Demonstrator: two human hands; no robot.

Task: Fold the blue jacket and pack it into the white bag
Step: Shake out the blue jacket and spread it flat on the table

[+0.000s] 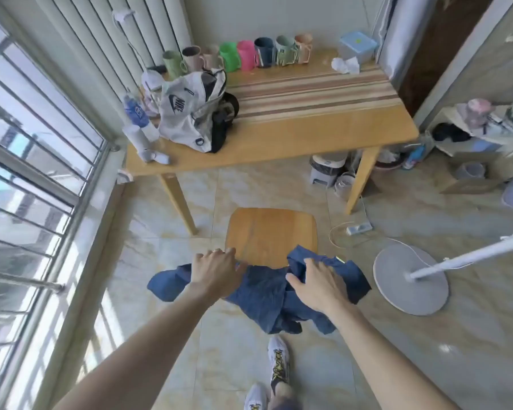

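Upper centre: a wooden table (293, 137) covered in part by a striped cloth (308, 93). Along its far edge stands a row of coloured mugs (237, 54), with a pale blue lidded box (357, 45) and crumpled tissue (344, 66) at the right end. Centre: a wooden chair seat (270, 232). Right: a round fan base (409, 279); beside it, a white power strip (359, 228) on the tiled floor (427, 350). Left: a barred window (27, 173). Bottom: two white sneakers (277, 362).

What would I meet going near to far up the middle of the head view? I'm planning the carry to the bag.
White sneakers → crumpled blue jacket → wooden chair seat → light wooden table → row of coloured mugs.
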